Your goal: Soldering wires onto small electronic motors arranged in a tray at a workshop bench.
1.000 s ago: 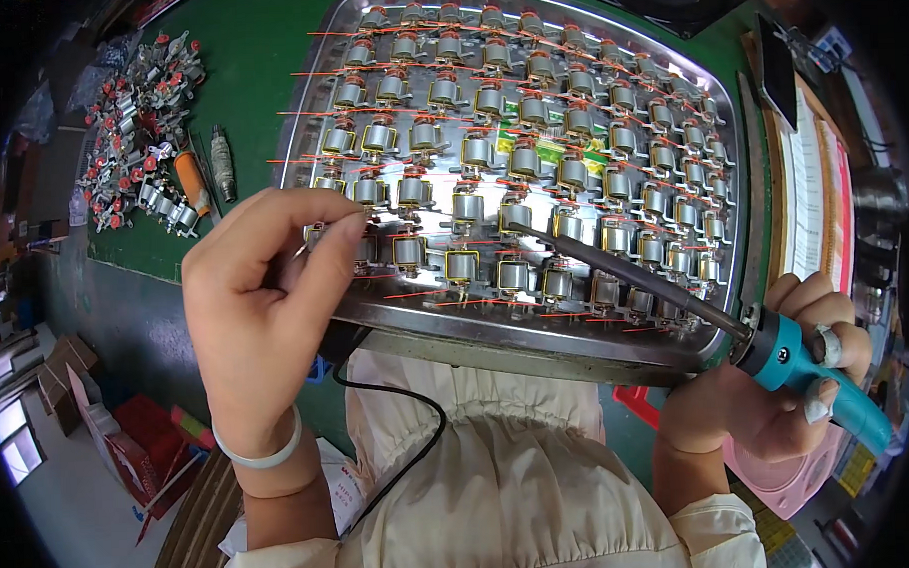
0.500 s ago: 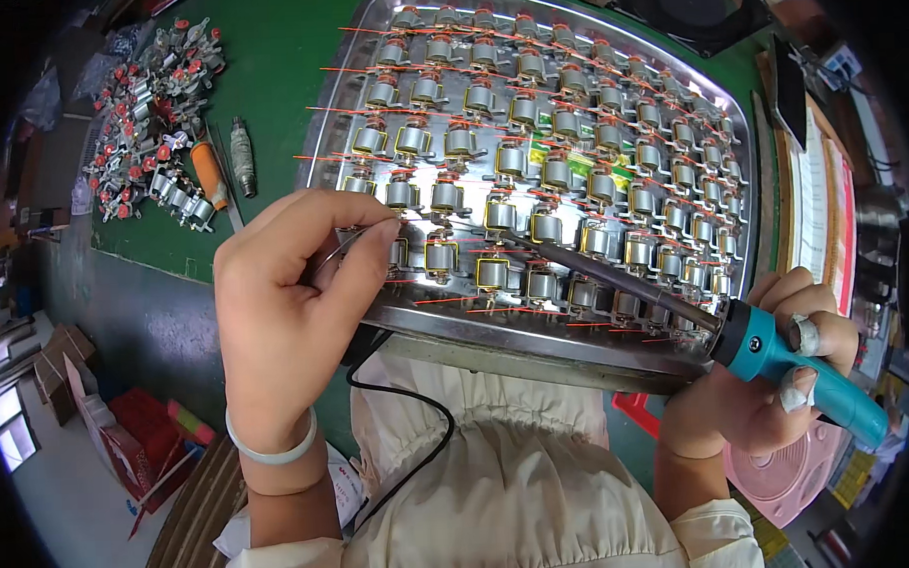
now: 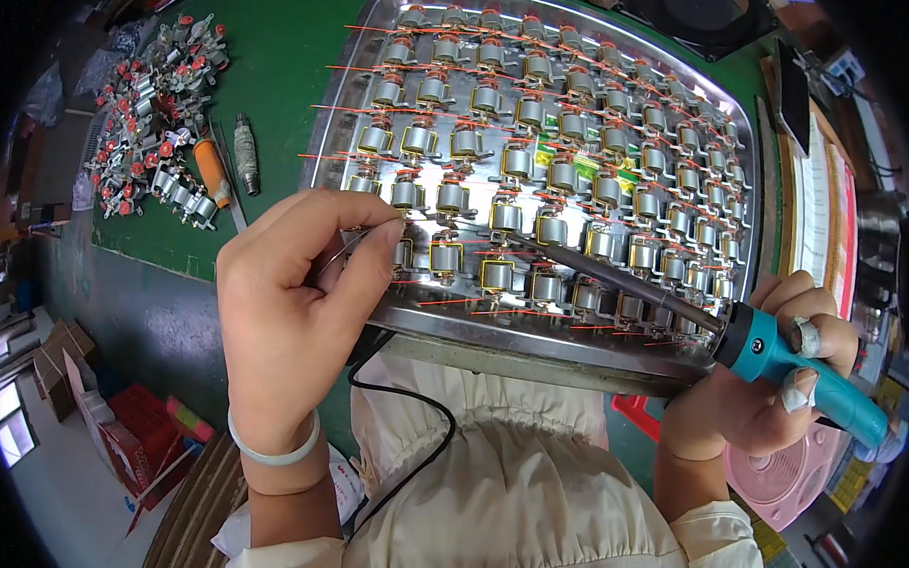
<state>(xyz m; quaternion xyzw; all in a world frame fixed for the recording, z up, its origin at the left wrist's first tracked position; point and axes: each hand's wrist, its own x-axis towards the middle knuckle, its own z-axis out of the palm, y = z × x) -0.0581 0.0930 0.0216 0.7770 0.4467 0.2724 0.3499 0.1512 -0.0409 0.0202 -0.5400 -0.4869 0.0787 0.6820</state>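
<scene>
A teal-handled soldering iron (image 3: 623, 286) is gripped in my right hand (image 3: 744, 409), which has white tape on some fingers. Its dark shaft slants left over the tray, with the tip among the small metal solenoid-like parts (image 3: 507, 217). My left hand (image 3: 292, 280) is pinched closed over the tray's near left edge, on a thin silvery wire (image 3: 341, 252) that looks like solder. That wire's end points toward the iron's tip; whether they touch is too small to tell. Rows of the parts, joined by thin red wires, stand in the metal tray (image 3: 496, 329).
On the green table (image 3: 276, 50) at the left lie a heap of red-capped metal parts (image 3: 153, 114), an orange-handled tool (image 3: 210, 172) and a slim grey tool (image 3: 245, 156). A black cable (image 3: 449, 414) hangs before me. A pink fan-like object (image 3: 781, 473) is at the lower right.
The tray and its parts sit slightly further right and lower in the view. Both hands keep nearly the same pose, still holding the wire and the iron.
</scene>
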